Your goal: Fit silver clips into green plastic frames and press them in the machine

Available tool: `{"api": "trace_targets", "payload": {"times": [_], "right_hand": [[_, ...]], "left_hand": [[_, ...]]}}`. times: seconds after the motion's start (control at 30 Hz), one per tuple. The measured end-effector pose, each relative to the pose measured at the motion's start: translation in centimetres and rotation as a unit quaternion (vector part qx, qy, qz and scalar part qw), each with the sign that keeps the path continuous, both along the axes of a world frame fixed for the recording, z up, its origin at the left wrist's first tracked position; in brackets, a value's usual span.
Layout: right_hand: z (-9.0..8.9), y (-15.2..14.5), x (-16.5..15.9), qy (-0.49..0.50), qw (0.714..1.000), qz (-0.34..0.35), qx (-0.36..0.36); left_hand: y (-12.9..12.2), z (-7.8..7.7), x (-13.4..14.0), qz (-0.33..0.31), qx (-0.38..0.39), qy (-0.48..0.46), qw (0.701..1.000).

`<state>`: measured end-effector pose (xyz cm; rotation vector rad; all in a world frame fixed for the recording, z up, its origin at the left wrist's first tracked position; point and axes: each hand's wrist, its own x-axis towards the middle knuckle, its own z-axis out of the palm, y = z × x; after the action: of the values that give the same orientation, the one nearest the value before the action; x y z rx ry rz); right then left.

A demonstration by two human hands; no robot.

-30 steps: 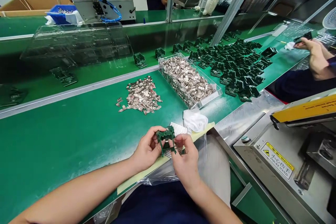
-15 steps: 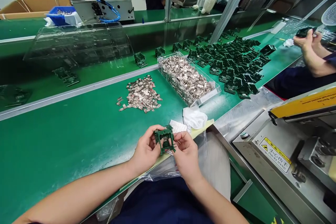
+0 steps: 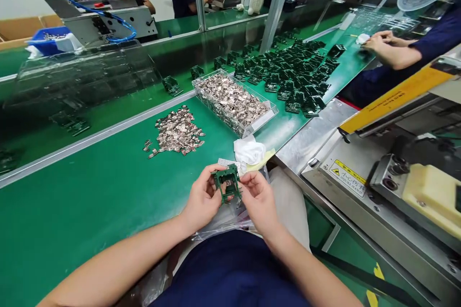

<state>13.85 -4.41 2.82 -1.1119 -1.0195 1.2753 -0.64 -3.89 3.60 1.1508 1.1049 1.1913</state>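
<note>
Between my two hands, near the bench's front edge, is a green plastic frame [image 3: 226, 183] with an open middle. My left hand [image 3: 204, 197] grips its left side, thumb in front and fingers behind. At the right side, my right hand [image 3: 260, 201] has its thumb and fingers closed on the frame's edge; whether a small part is pinched there too is hidden. Beyond my hands lies a loose heap of small metal pieces [image 3: 180, 130]. A clear plastic box [image 3: 260, 127] full of similar pieces stands farther right.
Many green frames [image 3: 288, 72] cover the bench beyond the box. A white cloth [image 3: 249, 150] lies just past my hands. At right stands a metal machine [image 3: 324, 172] with a warning label. A co-worker's hands [image 3: 382, 41] work at the far right; other people stand behind the partition.
My view has swung to the right, so the scene sits farther left. The green frame is tilted slightly differently in my hands. The co-worker's hands at right have lowered to the bench.
</note>
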Motion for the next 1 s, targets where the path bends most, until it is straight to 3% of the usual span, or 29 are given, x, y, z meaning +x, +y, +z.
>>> {"api": "trace_targets", "payload": {"times": [0.13,0.23,0.33,0.67,0.83,1.0], "right_hand": [[-2.0,-0.4,2.6,-0.103,0.993,-0.055,-0.016],[-4.1,-1.0,2.5,-0.124,0.99,0.035,-0.052],[-5.3,-1.4,1.4,-0.102,0.989,0.098,-0.032],[-7.5,-1.3,1.3,-0.14,0.983,0.112,0.049],[-8.7,-1.3,2.5,-0.204,0.969,0.137,0.036],[-7.4,-0.8,4.2,-0.277,0.95,0.145,0.017]], "left_hand": [[3.0,-1.4,1.1,0.041,0.071,0.026,0.996],[4.8,-2.9,1.6,0.045,0.101,0.047,0.993],[5.3,-3.6,1.9,0.026,0.102,0.043,0.994],[5.3,-3.5,1.8,0.003,0.081,0.024,0.996],[5.4,-3.5,1.7,0.016,0.069,0.028,0.997],[5.2,-3.5,1.5,0.032,0.069,-0.001,0.997]]}}
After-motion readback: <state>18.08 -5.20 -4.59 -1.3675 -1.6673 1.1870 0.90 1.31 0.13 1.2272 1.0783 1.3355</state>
